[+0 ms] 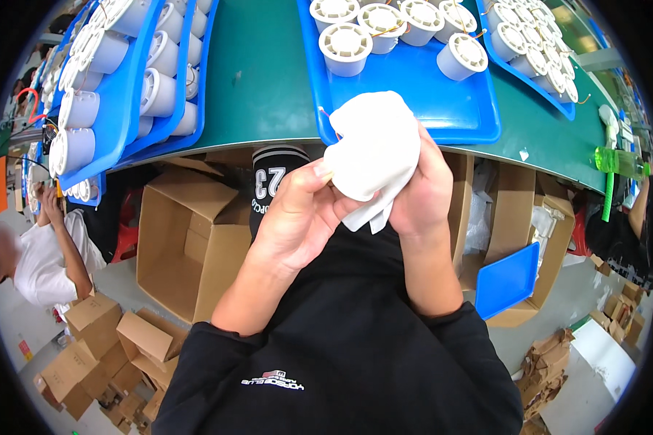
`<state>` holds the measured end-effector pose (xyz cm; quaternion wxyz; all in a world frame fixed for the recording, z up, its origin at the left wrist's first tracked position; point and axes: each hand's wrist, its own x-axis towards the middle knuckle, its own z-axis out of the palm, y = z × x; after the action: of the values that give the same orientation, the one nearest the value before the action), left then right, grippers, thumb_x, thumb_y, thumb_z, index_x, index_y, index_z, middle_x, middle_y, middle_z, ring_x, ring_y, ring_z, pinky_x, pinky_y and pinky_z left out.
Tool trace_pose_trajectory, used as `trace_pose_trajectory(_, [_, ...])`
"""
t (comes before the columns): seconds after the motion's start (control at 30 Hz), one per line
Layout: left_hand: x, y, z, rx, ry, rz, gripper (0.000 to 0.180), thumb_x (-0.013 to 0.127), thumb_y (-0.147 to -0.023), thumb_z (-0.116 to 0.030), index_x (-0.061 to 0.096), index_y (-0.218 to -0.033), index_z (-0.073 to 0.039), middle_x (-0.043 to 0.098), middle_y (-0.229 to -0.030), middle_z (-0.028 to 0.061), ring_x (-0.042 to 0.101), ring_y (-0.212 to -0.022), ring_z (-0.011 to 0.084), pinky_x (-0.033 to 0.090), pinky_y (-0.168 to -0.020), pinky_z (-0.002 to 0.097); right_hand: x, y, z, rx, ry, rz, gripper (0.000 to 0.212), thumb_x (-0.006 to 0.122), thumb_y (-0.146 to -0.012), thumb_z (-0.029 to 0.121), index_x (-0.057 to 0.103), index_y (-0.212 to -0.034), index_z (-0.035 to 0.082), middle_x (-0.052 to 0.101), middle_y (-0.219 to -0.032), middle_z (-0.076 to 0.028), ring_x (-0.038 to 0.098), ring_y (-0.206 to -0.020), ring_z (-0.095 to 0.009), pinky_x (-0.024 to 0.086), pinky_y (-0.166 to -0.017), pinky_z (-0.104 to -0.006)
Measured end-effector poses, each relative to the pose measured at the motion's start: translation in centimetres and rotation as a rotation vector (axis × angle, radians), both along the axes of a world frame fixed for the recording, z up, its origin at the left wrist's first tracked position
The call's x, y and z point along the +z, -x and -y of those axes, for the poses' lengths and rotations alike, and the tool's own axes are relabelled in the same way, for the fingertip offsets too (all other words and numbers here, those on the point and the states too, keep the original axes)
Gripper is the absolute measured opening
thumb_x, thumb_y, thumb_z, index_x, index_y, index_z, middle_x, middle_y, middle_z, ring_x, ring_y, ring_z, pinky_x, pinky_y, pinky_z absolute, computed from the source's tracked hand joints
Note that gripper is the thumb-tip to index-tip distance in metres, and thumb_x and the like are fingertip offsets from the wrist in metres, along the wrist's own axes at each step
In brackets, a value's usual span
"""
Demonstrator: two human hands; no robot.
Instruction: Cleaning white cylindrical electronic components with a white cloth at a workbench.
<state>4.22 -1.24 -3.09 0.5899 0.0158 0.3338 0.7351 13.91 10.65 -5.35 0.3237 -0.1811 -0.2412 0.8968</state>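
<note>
A white cloth (379, 141) is held up over the near edge of the table, with a loose tail hanging below. It bulges as if wrapped round something rounded, which it hides. A bit of thin reddish wire shows at its left side. My left hand (297, 210) pinches the cloth's lower left side between thumb and fingers. Wrapped round the right side is my right hand (428, 188), its fingers mostly hidden behind the cloth. Just beyond, a blue tray (428, 101) carries several white round housings (345, 47) with slotted tops and thin wires.
Stacked blue trays (127, 109) of white housings stand at the left of the green table (257, 80); another full tray (530, 61) is at the right. Open cardboard boxes (185, 246) sit below the edge. A co-worker (54, 254) is at far left, a green bottle (620, 163) at right.
</note>
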Motion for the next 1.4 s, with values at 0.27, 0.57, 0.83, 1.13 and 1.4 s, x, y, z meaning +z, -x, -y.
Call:
trace_pose_trajectory(0.27, [-1.1,-1.5,1.1,-0.016,0.036,0.062,0.047,0.055,-0.095,-0.028,0.051,-0.123,0.01,0.061,-0.117,0.015,0.062,-0.107,0.0223,0.052,-0.096,0.037,0.1,-3.5,-4.2,0.086,0.014,-0.367,0.04,0.036,-0.099,0.027,0.052,-0.126,0.002,0.062,-0.115,-0.015,0.063,-0.101,-0.029,0.05,-0.091,-0.046])
trace_pose_trajectory(0.57, [0.0,-1.1,0.7,0.167,-0.019,-0.108,0.049,0.055,-0.096,-0.029,0.049,-0.128,0.008,0.06,-0.121,0.0144,0.06,-0.111,0.0213,0.048,-0.099,0.0363,2.8,-5.4,-1.9,-0.548,-1.56,0.479,0.026,0.059,-0.089,0.011,0.061,-0.106,-0.009,0.063,-0.101,-0.021,0.062,-0.082,-0.032,0.05,-0.074,-0.0375])
trace_pose_trajectory(0.83, [0.2,-1.3,0.8,0.144,-0.045,-0.119,0.05,0.053,-0.097,-0.029,0.048,-0.129,0.009,0.06,-0.121,0.014,0.06,-0.11,0.02,0.048,-0.098,0.0356,2.2,-1.5,-1.7,-0.65,-1.872,0.401,0.028,0.072,-0.059,-0.008,0.07,-0.087,-0.001,0.063,-0.084,-0.011,0.059,-0.066,-0.024,0.047,-0.058,-0.0301])
trace_pose_trajectory(1.13, [-0.1,-1.3,1.0,0.159,-0.056,-0.061,0.048,0.052,-0.098,-0.029,0.049,-0.128,0.008,0.06,-0.121,0.0138,0.059,-0.112,0.0202,0.047,-0.099,0.0358,2.4,-2.7,-1.3,-0.673,-1.753,0.512,0.029,0.072,-0.062,-0.01,0.071,-0.09,-0.002,0.062,-0.086,-0.009,0.059,-0.068,-0.021,0.047,-0.059,-0.0272])
trace_pose_trajectory(1.4, [0.4,-1.7,1.0,0.178,-0.06,-0.239,0.048,0.057,-0.095,-0.022,0.048,-0.132,0.008,0.059,-0.124,0.0136,0.059,-0.114,0.0208,0.045,-0.101,0.0373,2.1,-2.2,-0.6,-0.63,-1.766,0.44,0.034,0.072,-0.053,-0.006,0.072,-0.086,0.003,0.062,-0.086,-0.007,0.055,-0.065,-0.021,0.043,-0.057,-0.0308])
